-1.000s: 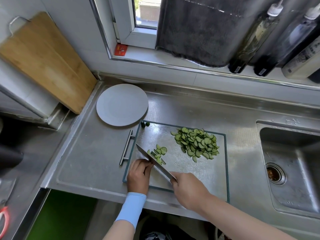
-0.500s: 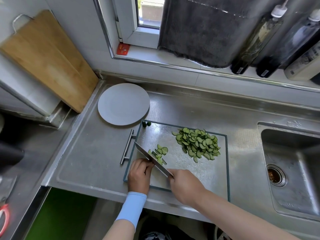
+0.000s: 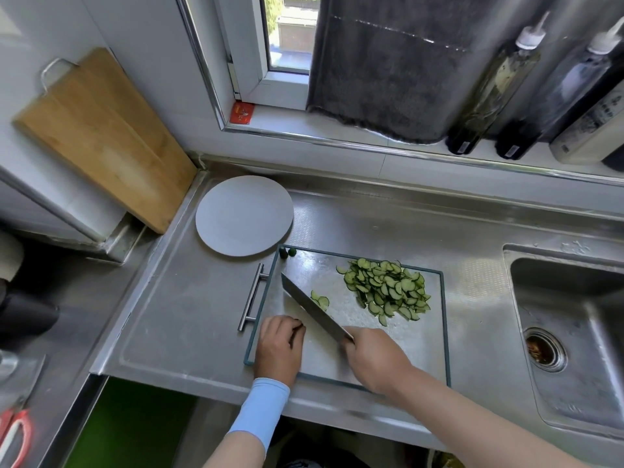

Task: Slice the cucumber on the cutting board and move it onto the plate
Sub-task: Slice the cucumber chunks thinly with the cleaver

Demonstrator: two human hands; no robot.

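A steel cutting board (image 3: 418, 346) with a teal rim lies on the counter. A heap of thin cucumber slices (image 3: 386, 290) sits at its far right. A few fresh slices (image 3: 320, 300) lie right of the knife (image 3: 310, 307). My right hand (image 3: 374, 358) grips the knife handle, blade pointing up-left. My left hand (image 3: 278, 346) has its fingers curled against the blade's left side, pinching a dark sliver of cucumber that is mostly hidden. Two cucumber ends (image 3: 287, 252) lie at the board's far-left corner. The grey plate (image 3: 243, 219) stands bare beyond the board.
A sink (image 3: 570, 336) opens to the right of the board. A wooden board (image 3: 101, 136) leans against the left wall. Bottles (image 3: 489, 86) and a dark towel (image 3: 388, 65) line the windowsill. The board's bar handle (image 3: 251, 300) sticks out on its left.
The knife has swung over the small pile, now covering most of the fresh slices. My left hand has drawn back slightly toward me; the remaining cucumber piece is nearly gone from sight.
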